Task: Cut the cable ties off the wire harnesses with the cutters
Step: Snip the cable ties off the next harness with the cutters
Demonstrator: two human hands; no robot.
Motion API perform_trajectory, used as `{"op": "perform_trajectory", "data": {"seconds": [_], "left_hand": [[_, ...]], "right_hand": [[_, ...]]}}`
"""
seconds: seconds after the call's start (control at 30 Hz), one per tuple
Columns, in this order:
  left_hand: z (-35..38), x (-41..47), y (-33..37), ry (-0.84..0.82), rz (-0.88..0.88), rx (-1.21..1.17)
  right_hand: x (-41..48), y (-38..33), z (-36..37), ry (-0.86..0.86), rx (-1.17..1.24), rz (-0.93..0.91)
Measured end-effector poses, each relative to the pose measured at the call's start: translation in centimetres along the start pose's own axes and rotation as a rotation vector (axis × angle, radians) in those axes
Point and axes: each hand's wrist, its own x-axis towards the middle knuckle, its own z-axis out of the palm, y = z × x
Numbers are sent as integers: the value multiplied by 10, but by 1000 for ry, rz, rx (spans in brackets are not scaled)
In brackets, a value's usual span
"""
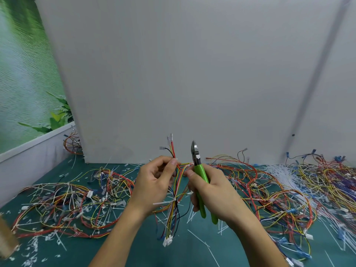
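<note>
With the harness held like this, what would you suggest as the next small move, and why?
Probably lower the cutters to the white cable tie still cinched round the harness below the left hand: the right hand holds their blades pointing up, away from it.

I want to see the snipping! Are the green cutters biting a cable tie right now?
No, the right hand holds the cutters pointing up, and their blades touch nothing.

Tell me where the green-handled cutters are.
Head view, centre: the green-handled metal cutters stand tips-up in the right hand, just right of the multicoloured wire harness the left hand holds.
</note>
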Motion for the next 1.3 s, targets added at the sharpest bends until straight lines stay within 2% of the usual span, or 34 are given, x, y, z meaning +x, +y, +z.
{"op": "perform_trajectory", "data": {"seconds": [0.2,0.4,0.6,0.93,1.2,1.3], "left_hand": [[-1,1,-4,-1,-37,-7],[0,-1,2,-73,-137,-202],[1,0,9,-92,-236,-310],[4,-2,10,-195,-209,-237],[6,-7,9,-307,-115,-94],[4,-7,8,-298,-72,10]], "right_hand": [[2,3,-7,18,29,8],[5,7,-9,-9,10,64],[7,11,-12,40,-34,17],[7,10,-12,79,-17,-28],[11,15,-11,197,-86,-100],[12,17,-10,218,-113,-88]]}}
